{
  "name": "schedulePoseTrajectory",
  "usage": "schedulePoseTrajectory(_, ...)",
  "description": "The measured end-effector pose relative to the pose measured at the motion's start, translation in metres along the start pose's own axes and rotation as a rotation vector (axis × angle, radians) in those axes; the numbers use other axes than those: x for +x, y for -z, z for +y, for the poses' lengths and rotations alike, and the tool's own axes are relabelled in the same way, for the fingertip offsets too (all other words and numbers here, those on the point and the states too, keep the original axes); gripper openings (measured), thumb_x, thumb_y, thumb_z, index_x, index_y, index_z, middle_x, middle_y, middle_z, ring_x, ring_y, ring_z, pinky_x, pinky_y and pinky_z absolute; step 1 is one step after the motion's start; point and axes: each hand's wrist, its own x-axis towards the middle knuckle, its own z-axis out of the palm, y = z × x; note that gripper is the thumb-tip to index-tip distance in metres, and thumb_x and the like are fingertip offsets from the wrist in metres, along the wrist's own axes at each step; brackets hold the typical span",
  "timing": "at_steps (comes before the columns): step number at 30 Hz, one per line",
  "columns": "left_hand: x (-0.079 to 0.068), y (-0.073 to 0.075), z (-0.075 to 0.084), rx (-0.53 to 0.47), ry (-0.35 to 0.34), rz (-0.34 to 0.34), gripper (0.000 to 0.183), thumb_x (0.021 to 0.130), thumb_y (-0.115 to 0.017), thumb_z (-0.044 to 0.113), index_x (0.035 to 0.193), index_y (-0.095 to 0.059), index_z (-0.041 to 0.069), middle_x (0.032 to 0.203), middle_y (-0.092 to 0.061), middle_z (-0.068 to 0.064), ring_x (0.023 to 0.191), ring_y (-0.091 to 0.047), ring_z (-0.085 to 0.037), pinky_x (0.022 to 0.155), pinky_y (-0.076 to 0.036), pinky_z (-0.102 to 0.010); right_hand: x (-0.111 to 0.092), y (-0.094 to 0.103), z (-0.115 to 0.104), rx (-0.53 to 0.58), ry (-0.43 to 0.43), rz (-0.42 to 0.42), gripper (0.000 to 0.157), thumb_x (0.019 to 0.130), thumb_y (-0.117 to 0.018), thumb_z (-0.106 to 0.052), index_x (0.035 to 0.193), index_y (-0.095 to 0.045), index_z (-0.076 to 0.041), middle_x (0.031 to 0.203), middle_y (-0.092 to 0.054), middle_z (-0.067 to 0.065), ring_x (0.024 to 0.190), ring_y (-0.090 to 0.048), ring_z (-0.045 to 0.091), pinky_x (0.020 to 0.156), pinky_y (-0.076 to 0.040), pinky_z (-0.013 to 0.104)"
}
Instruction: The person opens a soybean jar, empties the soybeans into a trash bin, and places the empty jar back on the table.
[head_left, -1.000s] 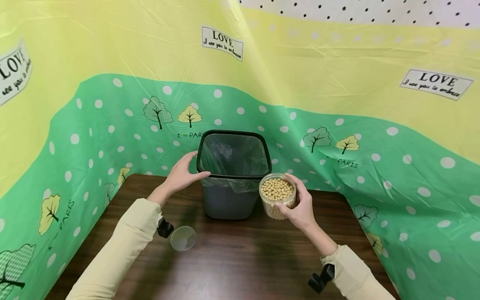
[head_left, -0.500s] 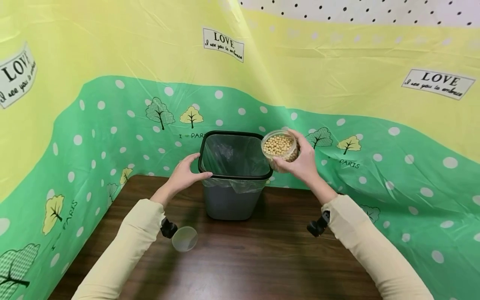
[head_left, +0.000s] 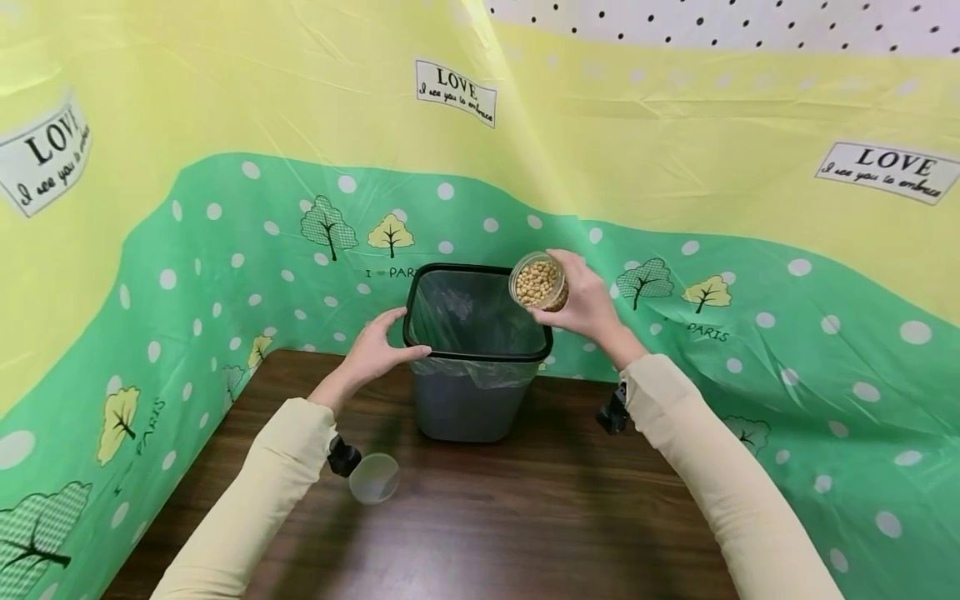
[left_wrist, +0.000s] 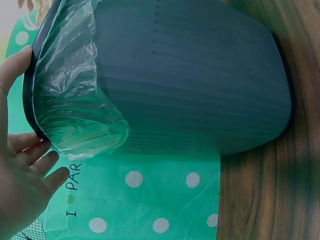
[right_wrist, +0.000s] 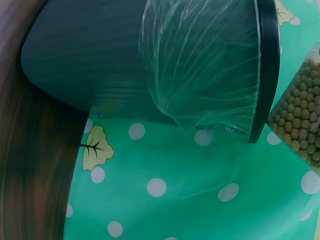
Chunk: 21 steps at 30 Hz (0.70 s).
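My right hand (head_left: 583, 298) grips a clear jar of soybeans (head_left: 542, 283), thumb on the near side and fingers on the far side. Tilted leftward, the jar has its mouth over the right part of a dark grey trash can (head_left: 471, 404). In the right wrist view the jar (right_wrist: 300, 110) is at the right edge, close to the can's black rim (right_wrist: 269, 70); the right hand is out of that view. My left hand (head_left: 375, 346) rests at the can's left front corner, thumb and fingertips touching the rim, fingers loosely extended. A clear plastic liner (left_wrist: 82, 100) hangs over the rim.
A clear round lid (head_left: 374, 478) lies on the dark wooden table (head_left: 480, 533), left of the middle near my left wrist. Behind the can and along both sides hangs a green and yellow printed cloth (head_left: 465, 208).
My right hand has lifted the jar from beside the can to above its right rim, and the jar has tipped to the left. The left hand has stayed at the rim.
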Motion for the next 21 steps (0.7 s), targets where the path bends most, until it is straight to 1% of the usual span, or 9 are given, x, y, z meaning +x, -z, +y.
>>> schedulePoseTrajectory(3,0.0,-0.001,0.0,-0.01,0.007,0.002,0.086,0.075,-0.067,0.051,0.143,-0.029,0.014,0.147,-0.026,-0.006,0.135,-0.019,-0.03,0.103,-0.024,-0.053,0.002,-0.003,0.004,-0.036,0.06,-0.026,0.089,0.056,-0.081,-0.031,0.128,-0.041,0.002,0.122,-0.049,0.021,0.108,-0.049,0.035,0.084,-0.045,0.052)
schedulePoseTrajectory(7,0.001,-0.001,0.0,-0.026,0.009,-0.003,0.087,0.074,-0.068,0.051,0.143,-0.029,0.014,0.147,-0.026,-0.006,0.135,-0.018,-0.029,0.103,-0.024,-0.052,0.003,-0.005,0.009,-0.084,0.127,-0.05,0.089,0.056,-0.081,-0.03,0.127,-0.041,0.005,0.123,-0.048,0.023,0.109,-0.049,0.035,0.086,-0.044,0.051)
schedulePoseTrajectory(9,0.001,-0.001,0.0,-0.032,0.011,-0.005,0.086,0.075,-0.068,0.049,0.143,-0.029,0.014,0.147,-0.025,-0.006,0.136,-0.017,-0.029,0.104,-0.024,-0.052,0.003,-0.005,0.011,-0.101,0.163,-0.05,0.089,0.055,-0.081,-0.03,0.127,-0.041,0.006,0.123,-0.048,0.024,0.11,-0.048,0.035,0.086,-0.045,0.051)
schedulePoseTrajectory(15,0.002,-0.001,0.0,-0.031,0.011,-0.002,0.085,0.076,-0.069,0.046,0.143,-0.028,0.014,0.147,-0.025,-0.006,0.136,-0.016,-0.028,0.105,-0.021,-0.052,0.007,-0.008,0.015,-0.141,0.322,-0.039,0.087,0.055,-0.079,-0.033,0.123,-0.045,0.008,0.118,-0.051,0.025,0.109,-0.05,0.036,0.087,-0.045,0.047)
schedulePoseTrajectory(17,0.002,-0.001,-0.001,-0.028,0.011,0.0,0.086,0.075,-0.069,0.049,0.143,-0.029,0.014,0.147,-0.025,-0.006,0.136,-0.016,-0.028,0.105,-0.021,-0.052,0.008,-0.01,0.016,-0.16,0.369,-0.03,0.086,0.054,-0.078,-0.034,0.122,-0.047,0.009,0.117,-0.051,0.025,0.108,-0.05,0.037,0.088,-0.045,0.047)
schedulePoseTrajectory(21,0.001,-0.002,-0.001,-0.029,0.014,0.001,0.088,0.074,-0.069,0.051,0.143,-0.029,0.014,0.147,-0.025,-0.006,0.136,-0.017,-0.028,0.104,-0.023,-0.052,0.009,-0.012,0.017,-0.193,0.434,-0.024,0.086,0.055,-0.077,-0.037,0.121,-0.047,0.008,0.116,-0.052,0.026,0.107,-0.051,0.039,0.089,-0.043,0.05)
